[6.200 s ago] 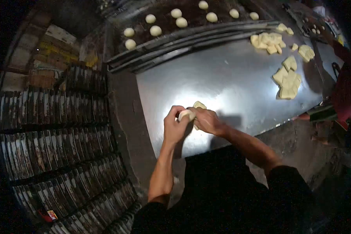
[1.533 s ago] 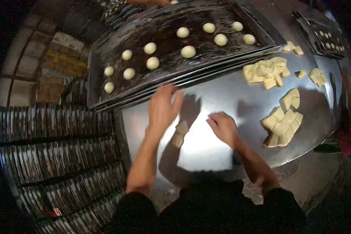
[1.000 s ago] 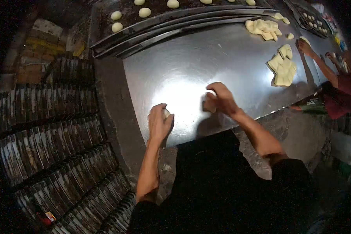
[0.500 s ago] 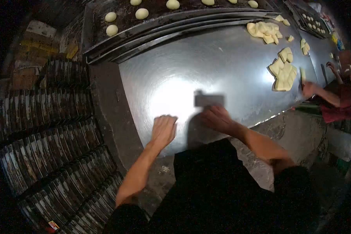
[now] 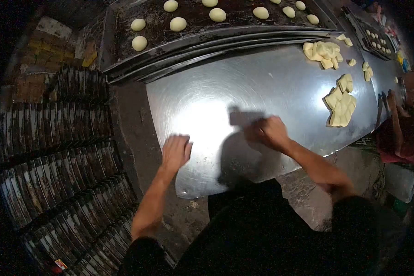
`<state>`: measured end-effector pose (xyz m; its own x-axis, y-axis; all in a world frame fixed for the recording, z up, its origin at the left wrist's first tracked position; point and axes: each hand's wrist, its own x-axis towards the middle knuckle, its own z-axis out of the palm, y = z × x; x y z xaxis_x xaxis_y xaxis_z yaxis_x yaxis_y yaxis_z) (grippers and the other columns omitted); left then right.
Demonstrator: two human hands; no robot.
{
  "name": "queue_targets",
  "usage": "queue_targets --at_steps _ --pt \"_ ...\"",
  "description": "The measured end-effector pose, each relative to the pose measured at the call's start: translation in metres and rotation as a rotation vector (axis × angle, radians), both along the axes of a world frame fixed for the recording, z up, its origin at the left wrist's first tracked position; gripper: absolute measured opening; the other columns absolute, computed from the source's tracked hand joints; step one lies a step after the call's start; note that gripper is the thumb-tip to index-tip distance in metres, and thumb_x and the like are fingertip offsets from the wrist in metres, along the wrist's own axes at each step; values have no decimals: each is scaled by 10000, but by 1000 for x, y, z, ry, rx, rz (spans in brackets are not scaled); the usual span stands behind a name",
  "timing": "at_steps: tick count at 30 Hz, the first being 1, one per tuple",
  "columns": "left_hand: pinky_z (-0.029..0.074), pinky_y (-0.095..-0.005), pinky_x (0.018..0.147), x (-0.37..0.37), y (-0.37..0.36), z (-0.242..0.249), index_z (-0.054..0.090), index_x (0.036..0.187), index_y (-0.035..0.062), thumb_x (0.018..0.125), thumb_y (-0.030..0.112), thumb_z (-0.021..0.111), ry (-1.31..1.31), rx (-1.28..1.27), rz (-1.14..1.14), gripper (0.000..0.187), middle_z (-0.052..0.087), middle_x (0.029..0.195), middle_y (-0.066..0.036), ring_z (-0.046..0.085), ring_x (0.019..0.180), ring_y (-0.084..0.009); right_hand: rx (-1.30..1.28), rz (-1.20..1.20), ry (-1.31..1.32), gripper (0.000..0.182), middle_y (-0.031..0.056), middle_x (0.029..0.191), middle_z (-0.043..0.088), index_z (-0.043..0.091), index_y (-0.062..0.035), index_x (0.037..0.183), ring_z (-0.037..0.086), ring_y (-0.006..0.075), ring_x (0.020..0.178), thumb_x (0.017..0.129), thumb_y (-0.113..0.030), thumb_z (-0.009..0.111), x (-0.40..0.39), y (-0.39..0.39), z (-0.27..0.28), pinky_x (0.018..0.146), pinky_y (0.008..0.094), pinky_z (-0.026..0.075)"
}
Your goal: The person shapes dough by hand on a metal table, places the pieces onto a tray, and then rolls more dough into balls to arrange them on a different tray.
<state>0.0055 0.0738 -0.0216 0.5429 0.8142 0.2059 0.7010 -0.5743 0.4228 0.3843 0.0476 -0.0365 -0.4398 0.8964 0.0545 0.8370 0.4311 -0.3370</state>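
Note:
My right hand is closed on a dough scraper with a flat, dark rectangular blade, blurred by motion. The blade lies close over the metal worktop, left of my fingers, and a dark shadow falls below it. Over the worktop's left edge, my left hand is loosely curled with its back upward and nothing seen in it. Farther right on the metal lie a cluster of cut dough pieces and a larger heap of dough.
Stacked trays border the far edge; the top baking tray bears several dough balls. Racked dark pans fill the left side. At right are another person's arm and a second tray with dough balls.
My left hand has moved left, and my right hand has moved slightly right and up with the scraper. The view has shifted, showing more of the top tray. The other person's arm has changed position.

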Motion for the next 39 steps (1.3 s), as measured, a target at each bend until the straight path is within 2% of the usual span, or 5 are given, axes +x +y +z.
queue_targets --at_steps 15,21,26,32,39 --pt "450 -437 683 77 45 9 605 987 22 784 120 646 -391 -131 473 229 603 794 -133 567 736 -339 399 -447 343 105 114 757 556 546 -69 740 527 332 735 804 -101 622 -80 51 17 658 423 417" --pt "450 -459 724 -11 -12 0 626 961 36 790 87 614 -37 54 -31 178 612 798 -147 585 788 -333 79 -99 184 88 151 805 579 603 -41 847 555 345 847 769 -72 630 20 -28 25 786 431 425" --pt "459 -447 732 57 58 16 591 1073 43 810 101 616 -409 -125 445 271 632 863 -158 591 801 -344 304 -712 381 117 160 741 564 596 -44 790 530 362 734 843 -148 599 -59 66 28 647 445 412" --pt "483 -492 735 7 4 16 613 1004 11 826 52 540 396 -312 -53 197 638 892 -222 615 841 -381 218 -78 201 85 120 835 580 605 -63 820 537 334 853 803 -120 666 13 -35 15 761 447 400" --pt "463 -452 762 68 38 29 605 1069 20 816 58 573 -268 -136 245 257 621 865 -163 588 845 -363 274 -422 596 104 113 848 617 624 -47 807 577 321 903 809 -137 677 -52 45 13 803 410 443"
